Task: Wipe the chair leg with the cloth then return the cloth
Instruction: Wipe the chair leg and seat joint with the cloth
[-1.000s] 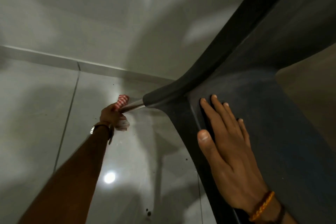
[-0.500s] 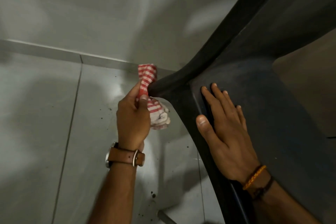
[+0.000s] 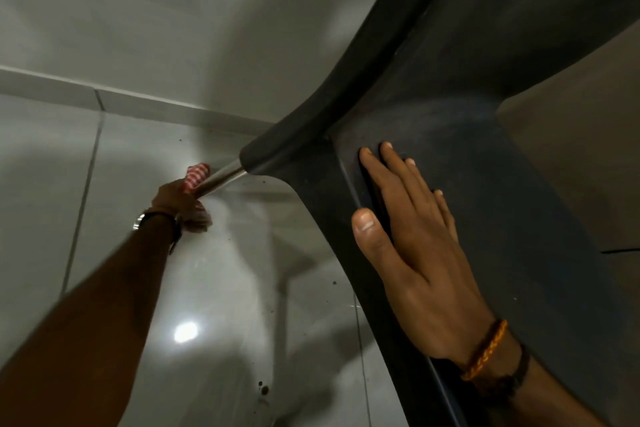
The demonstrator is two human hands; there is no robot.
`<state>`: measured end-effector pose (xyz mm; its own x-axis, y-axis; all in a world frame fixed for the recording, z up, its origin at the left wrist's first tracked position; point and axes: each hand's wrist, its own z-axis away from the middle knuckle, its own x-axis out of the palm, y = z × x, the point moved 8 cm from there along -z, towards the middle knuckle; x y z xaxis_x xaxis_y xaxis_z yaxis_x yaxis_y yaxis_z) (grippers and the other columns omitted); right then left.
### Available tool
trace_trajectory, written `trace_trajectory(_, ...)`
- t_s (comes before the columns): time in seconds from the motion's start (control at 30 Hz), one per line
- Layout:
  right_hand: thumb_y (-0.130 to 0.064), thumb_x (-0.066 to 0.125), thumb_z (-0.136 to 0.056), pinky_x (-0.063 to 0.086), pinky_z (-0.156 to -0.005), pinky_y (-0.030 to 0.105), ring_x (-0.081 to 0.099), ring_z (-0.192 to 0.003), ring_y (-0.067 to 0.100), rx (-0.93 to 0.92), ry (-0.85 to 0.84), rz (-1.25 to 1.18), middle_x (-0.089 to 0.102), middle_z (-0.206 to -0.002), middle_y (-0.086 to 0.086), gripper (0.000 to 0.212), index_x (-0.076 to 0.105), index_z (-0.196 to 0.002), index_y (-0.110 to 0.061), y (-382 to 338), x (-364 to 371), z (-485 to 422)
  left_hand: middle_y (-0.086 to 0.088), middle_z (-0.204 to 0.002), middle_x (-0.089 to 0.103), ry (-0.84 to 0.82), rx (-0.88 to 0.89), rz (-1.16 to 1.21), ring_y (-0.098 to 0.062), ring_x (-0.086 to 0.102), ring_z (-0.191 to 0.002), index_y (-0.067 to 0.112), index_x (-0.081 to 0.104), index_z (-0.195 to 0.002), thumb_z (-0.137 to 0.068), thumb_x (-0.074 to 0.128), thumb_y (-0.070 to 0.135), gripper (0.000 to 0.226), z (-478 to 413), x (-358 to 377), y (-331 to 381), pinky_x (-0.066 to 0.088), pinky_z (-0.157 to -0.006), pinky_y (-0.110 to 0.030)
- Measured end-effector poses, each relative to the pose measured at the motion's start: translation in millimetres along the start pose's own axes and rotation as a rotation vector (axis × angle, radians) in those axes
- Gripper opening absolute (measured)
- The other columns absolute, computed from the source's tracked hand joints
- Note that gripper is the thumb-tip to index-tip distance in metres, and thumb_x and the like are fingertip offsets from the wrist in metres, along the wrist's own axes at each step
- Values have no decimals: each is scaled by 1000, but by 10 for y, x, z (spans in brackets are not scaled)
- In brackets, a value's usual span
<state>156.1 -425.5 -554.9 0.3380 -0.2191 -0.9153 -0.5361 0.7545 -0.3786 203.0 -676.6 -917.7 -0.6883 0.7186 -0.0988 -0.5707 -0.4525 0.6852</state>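
Observation:
A dark plastic chair [image 3: 467, 87] fills the right side of the view. Its shiny metal leg [image 3: 221, 178] sticks out from a dark socket toward the floor at centre left. My left hand [image 3: 176, 199] is stretched far down the leg, shut on a red-and-white checked cloth [image 3: 196, 173] wrapped around the metal. The lower end of the leg is hidden behind that hand and cloth. My right hand [image 3: 412, 250] lies flat with fingers spread on the chair's dark surface, holding nothing.
Glossy grey floor tiles [image 3: 221, 288] lie below, with a bright light reflection [image 3: 185, 331] and a few dark specks. A pale wall and skirting [image 3: 138, 104] run across the back, close behind the chair leg.
My left hand with the cloth has slid from the top of the leg, by the socket, down and away along the metal. My right hand has stayed flat on the chair.

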Motion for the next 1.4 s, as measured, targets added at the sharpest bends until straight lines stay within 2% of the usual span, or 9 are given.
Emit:
trace_trajectory(0.2,-81,22,-92,-8,-133,49,-10,-161,-7,8,-24,1,0,-175,-33,72,13,-160,-59,-46,-14,-7,-24,-128,69,172,305,-274,-39,64,-119,6,66,-130,-101,49,11,34,704,-77,511,47,-104,-42)
trace_trajectory(0.4,-80,25,-91,-6,-134,50,-9,-162,-4,26,-49,11,1,-176,-28,73,12,-160,-58,-88,-23,-13,21,-92,63,262,779,13,24,58,-79,19,65,-129,-102,53,32,32,2411,-64,1255,44,-69,2)
trace_trajectory(0.57,-81,26,-90,-6,-134,49,-10,-161,-7,36,-44,6,-1,-174,-33,76,13,-161,-57,-93,-32,-1,0,-96,72,296,662,-26,-5,64,-76,11,71,-123,-101,56,13,27,1972,-111,1071,41,-72,4)
trace_trajectory(0.67,-82,26,-90,-7,-134,47,-10,-160,-10,37,-41,3,0,-173,-36,75,14,-160,-58,-95,-31,5,-19,-111,76,239,441,-168,-36,72,-97,9,74,-117,-92,50,20,37,1078,-114,693,52,-87,-26)
trace_trajectory(0.83,-96,19,-84,-4,-134,46,-7,-158,-14,14,-11,-27,3,-170,-42,78,14,-156,-67,-88,-40,16,-18,-116,74,84,160,-252,-31,74,-84,12,68,-124,-92,63,21,34,-33,-91,39,52,-54,-18)
trace_trajectory(0.93,-94,24,-83,-5,-134,45,-8,-158,-14,7,-23,-24,2,-170,-42,80,14,-157,-66,-83,-34,17,-23,-126,69,116,103,-317,-44,66,-111,9,62,-129,-88,60,14,41,-142,-68,-102,59,-90,-40)
trace_trajectory(1.1,-85,34,-83,-7,-133,44,-8,-161,-9,16,-52,12,0,-174,-33,84,12,-160,-60,-104,-34,11,-23,-115,75,246,455,-279,-39,70,-100,7,72,-120,-87,35,30,54,1043,-88,697,52,-90,-41)
trace_trajectory(1.27,-89,33,-82,-7,-134,49,-10,-162,-5,24,-63,20,-2,-175,-30,89,10,-162,-56,-112,-29,5,18,-99,60,408,769,-69,16,52,-72,20,64,-131,-103,53,22,31,2464,-55,1264,29,-71,14)
trace_trajectory(1.4,-98,25,-79,-7,-133,49,-11,-162,-4,18,-71,38,-3,-176,-28,97,9,-164,-54,-107,-31,10,-7,-111,76,411,740,-69,-13,66,-86,14,62,-136,-101,59,15,36,2400,-47,1191,36,-78,5)
